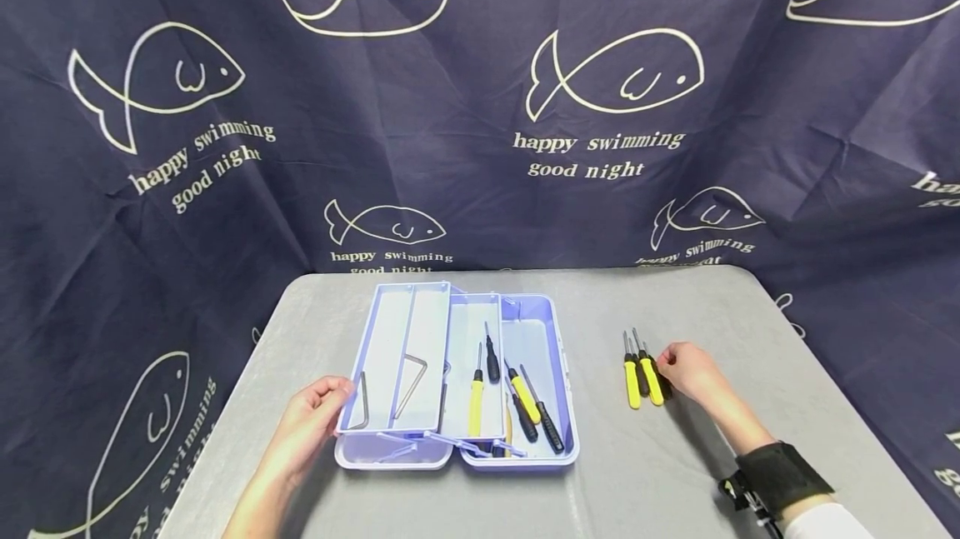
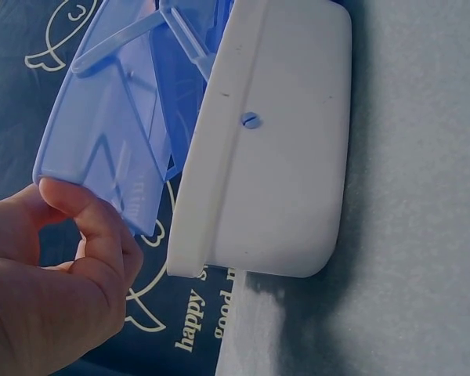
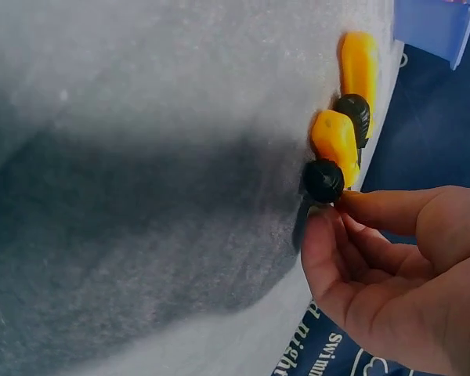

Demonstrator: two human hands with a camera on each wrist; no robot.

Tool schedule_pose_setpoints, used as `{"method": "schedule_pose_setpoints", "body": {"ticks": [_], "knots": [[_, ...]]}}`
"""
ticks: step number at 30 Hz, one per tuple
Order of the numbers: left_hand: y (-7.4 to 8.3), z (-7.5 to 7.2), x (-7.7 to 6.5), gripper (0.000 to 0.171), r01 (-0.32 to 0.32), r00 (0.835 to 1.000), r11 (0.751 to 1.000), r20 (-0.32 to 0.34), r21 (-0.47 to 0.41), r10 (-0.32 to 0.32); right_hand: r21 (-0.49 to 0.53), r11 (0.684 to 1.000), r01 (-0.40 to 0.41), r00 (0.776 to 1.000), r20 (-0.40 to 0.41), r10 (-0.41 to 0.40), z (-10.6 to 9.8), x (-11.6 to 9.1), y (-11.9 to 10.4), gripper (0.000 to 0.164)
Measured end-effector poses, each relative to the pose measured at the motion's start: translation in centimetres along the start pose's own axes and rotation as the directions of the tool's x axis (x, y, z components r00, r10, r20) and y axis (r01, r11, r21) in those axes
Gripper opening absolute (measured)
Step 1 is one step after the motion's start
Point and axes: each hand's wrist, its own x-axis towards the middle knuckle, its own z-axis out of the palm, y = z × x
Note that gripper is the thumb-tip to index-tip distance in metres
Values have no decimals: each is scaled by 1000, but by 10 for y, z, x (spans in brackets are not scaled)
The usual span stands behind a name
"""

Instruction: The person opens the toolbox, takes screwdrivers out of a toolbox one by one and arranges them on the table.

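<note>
A light-purple toolbox (image 1: 567,406) stands unfolded, its trays spread to the left. My left hand (image 1: 313,416) pinches the left edge of the upper tray (image 2: 102,157) between thumb and fingers. Two hex keys (image 1: 411,385) lie in that tray. Screwdrivers with yellow and black handles (image 1: 551,426) lie in the lower tray and the box bottom. To the right, my right hand (image 1: 692,368) pinches a black-handled screwdriver (image 3: 323,182) at the end of a row on the table. Beside it lie two yellow-handled screwdrivers (image 1: 632,381) and another black-handled one (image 3: 352,113).
The grey table (image 1: 600,489) carries the toolbox left of centre and the screwdriver row at right. Behind it hangs a dark blue curtain (image 1: 480,106) with fish drawings. A black band (image 1: 783,479) wraps my right wrist.
</note>
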Motion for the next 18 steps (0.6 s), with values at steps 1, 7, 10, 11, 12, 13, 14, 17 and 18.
{"method": "schedule_pose_setpoints", "body": {"ticks": [1,7,10,11,12,13,14,17,18], "knots": [[0,0,0,14,2,1000,1000,-4,2,-2,0,1000,-5,1000,5,5,0,0,0,10],[0,1,1,14,8,1000,1000,-13,11,-8,8,1000,-16,1000,17,16,1,-2,1,9],[0,1,0,14,9,1000,1000,-15,12,-9,6,1000,-18,1000,11,18,2,-3,1,10],[0,1,0,14,9,1000,1000,-15,12,-9,9,1000,-21,1000,11,21,2,-3,1,10],[0,1,0,14,9,1000,1000,-16,12,-8,9,1000,-24,1000,11,24,2,-3,1,10],[0,1,0,14,8,1000,1000,-16,12,-8,10,1000,-29,1000,10,28,2,-3,1,9],[1,2,0,14,7,1000,1000,-16,12,-7,9,1000,-29,1000,8,29,3,-3,1,9],[1,2,-1,14,7,1000,1000,-15,10,-7,11,999,-41,999,11,41,3,-2,0,9],[1,1,-1,14,7,1000,1000,-14,8,-7,13,999,-44,999,13,44,4,-2,0,9]]}}
